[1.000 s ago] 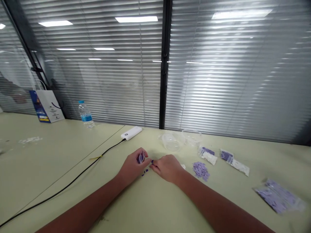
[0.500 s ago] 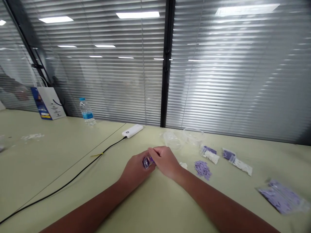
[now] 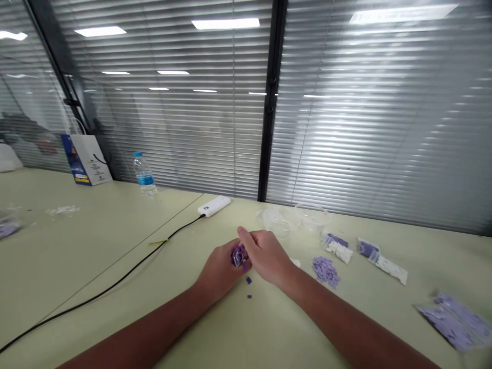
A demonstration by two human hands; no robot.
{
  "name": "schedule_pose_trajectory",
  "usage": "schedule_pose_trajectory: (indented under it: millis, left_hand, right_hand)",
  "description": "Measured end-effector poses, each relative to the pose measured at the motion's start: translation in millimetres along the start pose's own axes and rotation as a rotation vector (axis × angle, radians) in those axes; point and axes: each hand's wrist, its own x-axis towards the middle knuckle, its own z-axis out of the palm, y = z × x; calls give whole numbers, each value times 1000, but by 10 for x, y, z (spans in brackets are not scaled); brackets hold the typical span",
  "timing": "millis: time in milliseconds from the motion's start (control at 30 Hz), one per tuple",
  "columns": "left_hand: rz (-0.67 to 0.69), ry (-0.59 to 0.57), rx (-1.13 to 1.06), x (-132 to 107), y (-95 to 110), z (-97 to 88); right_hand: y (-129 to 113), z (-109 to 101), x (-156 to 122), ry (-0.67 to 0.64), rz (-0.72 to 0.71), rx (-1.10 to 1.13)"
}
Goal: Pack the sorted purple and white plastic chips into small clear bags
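Note:
My left hand [image 3: 220,266] is closed around a small clear plastic bag [image 3: 238,255] with dark purple pieces in it. Over the bag's right side my right hand [image 3: 267,254] is curled, its thumb raised and its fingertips mostly hidden at the bag. Two small dark purple pieces [image 3: 249,280] lie on the table just below the hands, and another shows at the bag's lower edge. To the right of my right hand is a pile of light purple pieces [image 3: 326,271]. Some white pieces [image 3: 295,262] show partly behind my right wrist.
Clear plastic containers [image 3: 275,221] stand behind the hands. Small bags of purple and white pieces [image 3: 338,248] and a larger bag of light purple pieces [image 3: 455,320] lie to the right. A white power bank [image 3: 214,206] trails a black cable [image 3: 126,275]. A water bottle [image 3: 145,175] stands farther left.
Two dark purple pieces now lie on the table below the hands. My right hand has shifted slightly, its thumb lifted, and more of the bag shows. The view has turned a little left.

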Motion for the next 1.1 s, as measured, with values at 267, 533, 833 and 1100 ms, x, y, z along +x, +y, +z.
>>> schedule_pose_trajectory:
  millis: [267,533,833,1100]
  left_hand:
    - [-21,-13,-67,27,-40,-28]
    - [-40,-93,-78,11,-13,-85]
    - [-61,28,43,90,-106,-113]
    - [-70,63,47,108,-93,-126]
  right_hand:
    - [17,-232,30,-120,-73,61]
    - [108,-334,79,-101,-160,20]
    - [130,-280,2,-187,-302,-67]
    - [198,-251,42,-232,-370,-111]
